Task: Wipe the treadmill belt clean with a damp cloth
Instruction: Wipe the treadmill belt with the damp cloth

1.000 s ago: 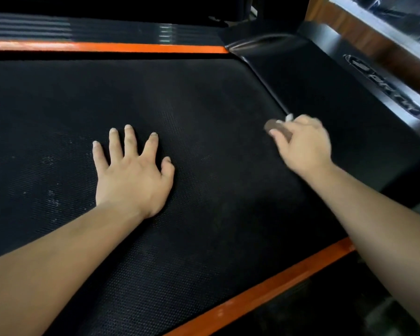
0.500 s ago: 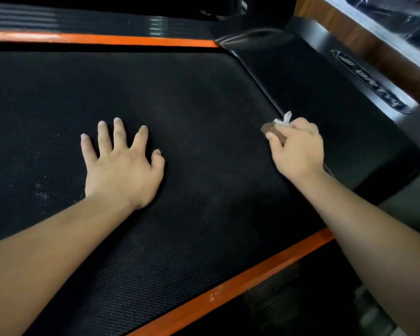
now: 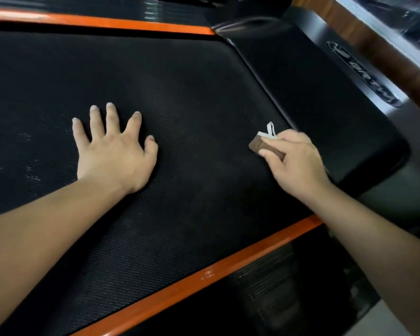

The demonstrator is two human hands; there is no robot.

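A folded brown cloth (image 3: 256, 144) is gripped by the right hand (image 3: 298, 166) on the textured treadmill belt (image 3: 192, 105); the left hand (image 3: 114, 154) is spread flat.

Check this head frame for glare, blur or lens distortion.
Head view: dim, with the black textured treadmill belt losing its weave toward the far edge; white glare streaks on the ribbed black side rail; wide-angle stretch skews the near orange edge stripe; left hand and right hand, gripping the brown folded cloth, sharp.
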